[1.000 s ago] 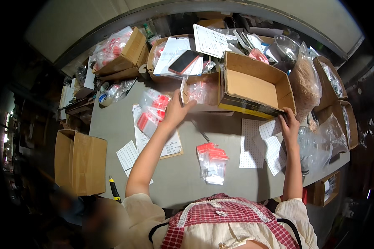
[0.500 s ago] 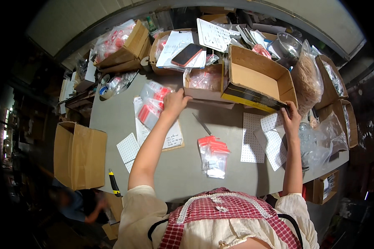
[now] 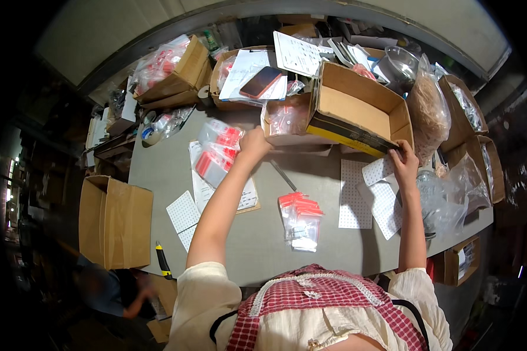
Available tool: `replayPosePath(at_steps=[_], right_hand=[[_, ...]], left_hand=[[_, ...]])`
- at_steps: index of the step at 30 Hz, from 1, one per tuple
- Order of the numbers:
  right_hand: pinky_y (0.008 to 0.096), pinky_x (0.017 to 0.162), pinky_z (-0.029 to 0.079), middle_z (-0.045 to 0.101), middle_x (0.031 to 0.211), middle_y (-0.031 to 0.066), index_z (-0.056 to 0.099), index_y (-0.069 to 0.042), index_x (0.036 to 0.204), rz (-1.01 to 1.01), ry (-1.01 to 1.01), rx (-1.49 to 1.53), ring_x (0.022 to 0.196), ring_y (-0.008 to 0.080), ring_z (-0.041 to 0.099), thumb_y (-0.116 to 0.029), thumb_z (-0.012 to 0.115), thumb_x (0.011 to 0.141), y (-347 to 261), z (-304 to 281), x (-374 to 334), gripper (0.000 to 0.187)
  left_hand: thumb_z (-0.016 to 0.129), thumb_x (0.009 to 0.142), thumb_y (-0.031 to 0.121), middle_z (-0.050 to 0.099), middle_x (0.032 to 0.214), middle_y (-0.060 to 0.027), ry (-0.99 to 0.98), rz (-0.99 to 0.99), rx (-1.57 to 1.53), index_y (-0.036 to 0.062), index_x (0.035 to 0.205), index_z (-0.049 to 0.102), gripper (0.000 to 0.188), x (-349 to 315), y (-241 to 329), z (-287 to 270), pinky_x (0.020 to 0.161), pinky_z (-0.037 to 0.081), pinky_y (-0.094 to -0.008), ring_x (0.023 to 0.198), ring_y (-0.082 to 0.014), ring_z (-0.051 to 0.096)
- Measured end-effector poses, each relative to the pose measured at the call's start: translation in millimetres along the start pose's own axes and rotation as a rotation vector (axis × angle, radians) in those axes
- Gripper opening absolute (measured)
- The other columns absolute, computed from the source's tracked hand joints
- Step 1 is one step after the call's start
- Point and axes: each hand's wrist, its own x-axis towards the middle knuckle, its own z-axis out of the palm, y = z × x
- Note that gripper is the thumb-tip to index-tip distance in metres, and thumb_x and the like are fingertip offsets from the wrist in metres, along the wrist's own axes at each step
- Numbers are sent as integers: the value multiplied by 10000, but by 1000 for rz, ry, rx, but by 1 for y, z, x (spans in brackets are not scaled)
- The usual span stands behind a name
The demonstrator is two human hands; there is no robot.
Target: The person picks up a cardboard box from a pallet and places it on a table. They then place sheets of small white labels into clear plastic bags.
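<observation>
My left hand [image 3: 255, 143] is closed on the near left corner of a small cardboard box [image 3: 298, 140] that holds clear plastic pieces. At the near right corner of a larger open box [image 3: 351, 139], black and yellow outside and bare inside, my right hand [image 3: 404, 157] grips the edge, its fingertips partly hidden. The two boxes stand side by side, the larger one tilted toward me. Left of my left hand, red-topped zip bags [image 3: 219, 152] lie on a paper sheet [image 3: 249, 196]. A second stack of zip bags [image 3: 301, 219] lies nearer me, below a thin grey metal tool [image 3: 283, 175].
White dotted sheets [image 3: 355, 196] lie at right, others [image 3: 182, 212] at left. A yellow-black utility knife [image 3: 163, 260] rests by the table's left edge, near an empty carton [image 3: 126, 225]. A phone [image 3: 260, 82] lies on papers behind. A person [image 3: 108, 292] is at lower left.
My left hand and the small box's near edge have shifted slightly, and the box sits a little more turned. My right hand keeps its grip. The whole view has moved a little.
</observation>
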Motion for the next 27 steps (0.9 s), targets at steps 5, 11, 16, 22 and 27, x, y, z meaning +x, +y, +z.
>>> replayPosePath(at_steps=[5,11,16,22,27], right_hand=[[230,702,478,672,844,58,626,13,1078,43,2,103,775,62,580,-91,688,898,-2,-3,-3,217],[240,724,493,688,847,70,641,4,1090,-26,-6,86,779,74,608,-68,692,887,-4,-4,-4,221],[259,733,507,701,861,104,650,-12,1097,-134,25,50,789,125,668,-36,688,864,-8,-9,-3,236],[280,727,522,711,870,140,649,-26,1086,-93,-45,-12,795,184,716,-27,680,852,-15,-12,9,235],[309,707,531,703,863,173,643,-25,1090,-113,-103,-47,791,258,730,-66,687,862,-6,1,17,236]], left_hand=[[745,691,212,713,1030,-224,-421,-72,-117,27,1062,692,418,25,-11,-30,830,540,-449,990,-379,687],[613,837,371,688,959,-300,27,5,-17,-44,1073,629,478,3,11,-47,858,525,-505,995,-443,667],[613,861,328,688,883,-292,168,-22,19,-20,1059,592,401,-15,-8,-3,788,529,-560,852,-473,677],[607,863,322,687,861,-286,188,-37,42,-11,1046,630,380,-14,-11,3,771,531,-563,833,-468,678],[572,824,244,700,892,-287,113,-40,94,-20,1109,609,390,-7,-12,1,821,526,-549,872,-455,692]])
